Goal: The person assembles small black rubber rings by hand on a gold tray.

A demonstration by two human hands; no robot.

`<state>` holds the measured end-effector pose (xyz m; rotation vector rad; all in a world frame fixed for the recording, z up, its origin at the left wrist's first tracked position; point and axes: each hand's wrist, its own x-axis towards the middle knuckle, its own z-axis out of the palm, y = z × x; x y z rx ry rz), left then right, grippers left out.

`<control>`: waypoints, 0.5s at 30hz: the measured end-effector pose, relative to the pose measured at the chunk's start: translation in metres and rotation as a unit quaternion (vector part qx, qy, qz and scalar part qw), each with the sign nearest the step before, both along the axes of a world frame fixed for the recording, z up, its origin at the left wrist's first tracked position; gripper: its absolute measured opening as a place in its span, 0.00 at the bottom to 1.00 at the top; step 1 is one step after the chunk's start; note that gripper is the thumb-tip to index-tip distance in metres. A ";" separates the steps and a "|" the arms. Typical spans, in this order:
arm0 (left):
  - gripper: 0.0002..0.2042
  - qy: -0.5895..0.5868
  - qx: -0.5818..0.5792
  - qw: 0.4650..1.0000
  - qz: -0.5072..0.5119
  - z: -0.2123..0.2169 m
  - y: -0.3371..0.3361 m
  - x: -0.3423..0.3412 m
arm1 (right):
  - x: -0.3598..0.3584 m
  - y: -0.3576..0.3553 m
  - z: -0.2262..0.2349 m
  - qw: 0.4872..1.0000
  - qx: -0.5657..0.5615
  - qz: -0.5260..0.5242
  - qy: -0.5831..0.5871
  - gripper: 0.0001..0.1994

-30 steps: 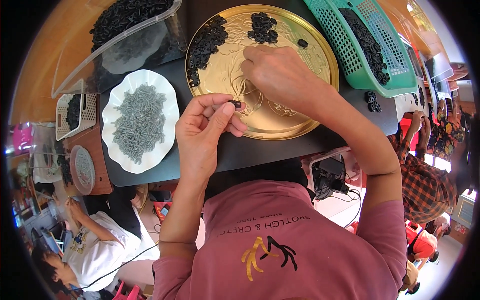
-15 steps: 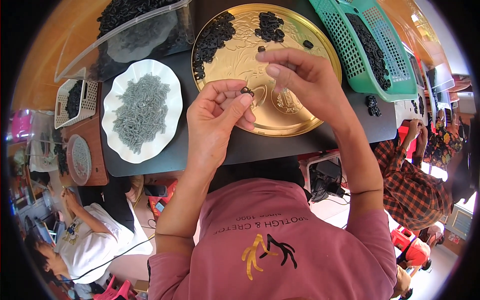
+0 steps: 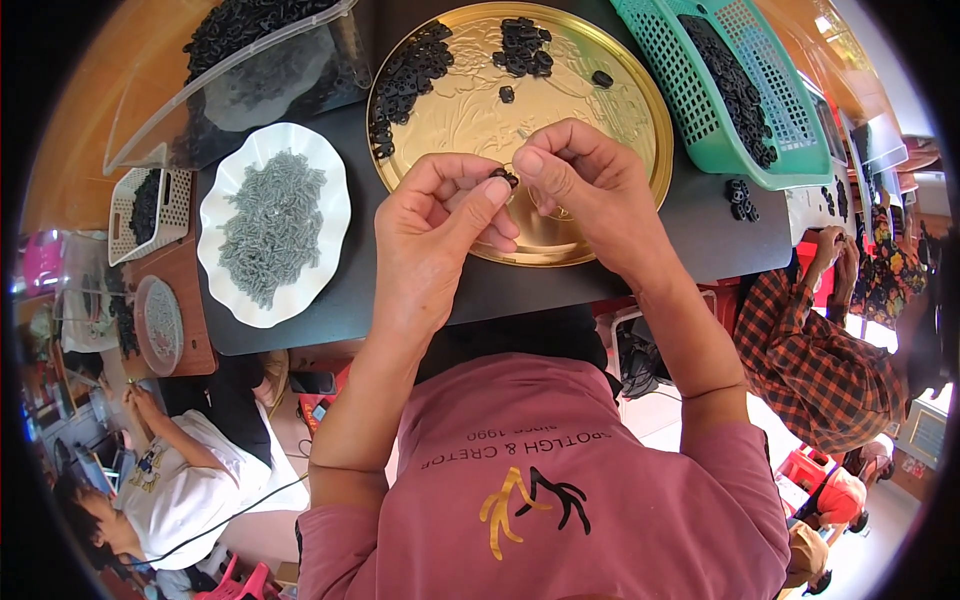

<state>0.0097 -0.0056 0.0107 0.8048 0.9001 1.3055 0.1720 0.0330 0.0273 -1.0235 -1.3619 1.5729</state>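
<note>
A small black plastic piece (image 3: 505,176) is gripped between the fingers (image 3: 488,194) of the left hand (image 3: 425,230), over the near part of a round gold-coloured tray (image 3: 455,135); the right hand's (image 3: 598,188) fingers are bunched just beside it, whether on anything cannot be determined. Slender grey rod-shaped parts (image 3: 270,230) are heaped in a white scalloped dish (image 3: 213,250) by the counter's (image 3: 725,250) left edge.

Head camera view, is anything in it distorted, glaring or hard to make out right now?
Head view: fisheye curvature toward a black rim; head view: pale, washed-out patches along the right side; head view: bright sheen on the gold tray; head view: the black piece in the left hand too small to show fine detail.
</note>
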 end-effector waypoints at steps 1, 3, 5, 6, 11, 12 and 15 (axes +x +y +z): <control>0.07 -0.004 0.000 1.000 0.001 0.000 0.000 0.001 | -0.001 -0.001 -0.001 1.000 0.000 0.000 0.000 0.10; 0.07 -0.008 -0.001 1.000 0.002 0.000 0.000 0.001 | -0.003 -0.004 -0.002 0.999 0.043 -0.018 0.001 0.09; 0.07 -0.005 -0.003 1.000 0.004 0.001 -0.001 0.001 | -0.004 -0.006 -0.003 0.999 0.047 -0.023 -0.005 0.09; 0.07 -0.005 -0.003 1.000 0.003 0.002 -0.001 0.002 | -0.004 -0.007 -0.004 0.998 0.052 -0.028 -0.012 0.09; 0.07 0.001 0.000 1.000 -0.003 0.002 -0.001 0.001 | -0.002 -0.008 -0.007 0.995 0.086 -0.042 -0.022 0.08; 0.07 0.001 0.000 1.000 -0.004 0.003 -0.001 0.002 | -0.001 -0.008 -0.008 0.994 0.096 -0.048 -0.029 0.08; 0.07 0.002 -0.002 1.000 0.012 0.004 -0.002 0.003 | -0.002 -0.008 -0.006 0.992 0.096 -0.069 -0.038 0.08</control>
